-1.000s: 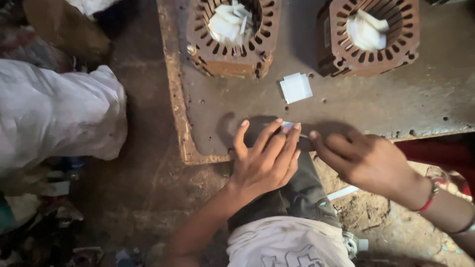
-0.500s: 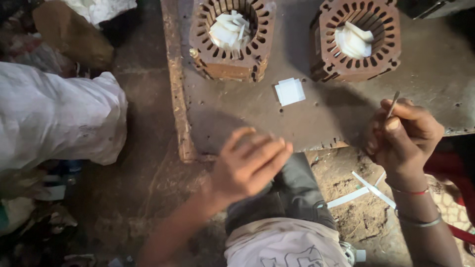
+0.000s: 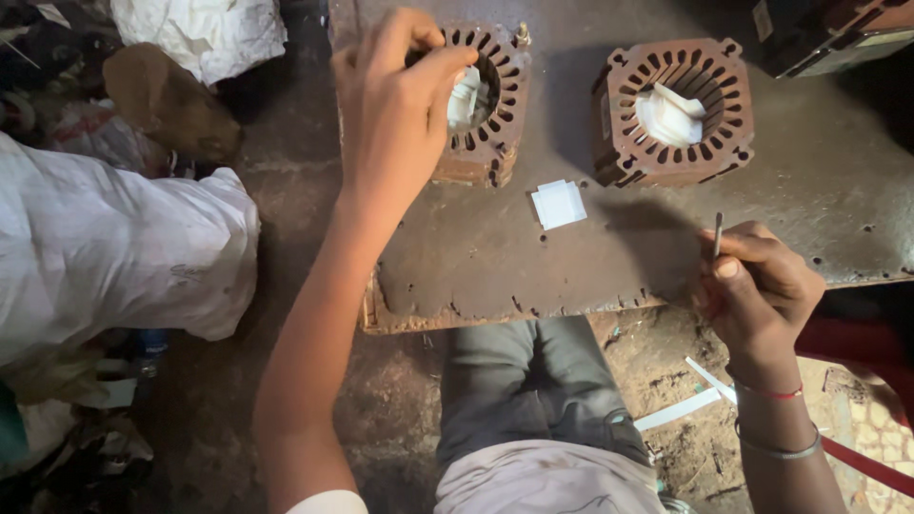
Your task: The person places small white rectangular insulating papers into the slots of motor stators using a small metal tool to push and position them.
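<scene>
Left hand point(image 3: 400, 105) grips the rusty slotted stator core point(image 3: 476, 105) near the table's point(image 3: 609, 266) far edge, fingers curled; right hand point(image 3: 757, 286) pinches a thin metal rod point(image 3: 718, 233) at the near edge.

A round brown metal ring with slots point(image 3: 486, 105) sits flat at 12 o'clock, white paper stuffed in its hole, fingers on its rim. A thin grey pin point(image 3: 718, 234) stands upright at 3 o'clock, pinched by fingers.
</scene>
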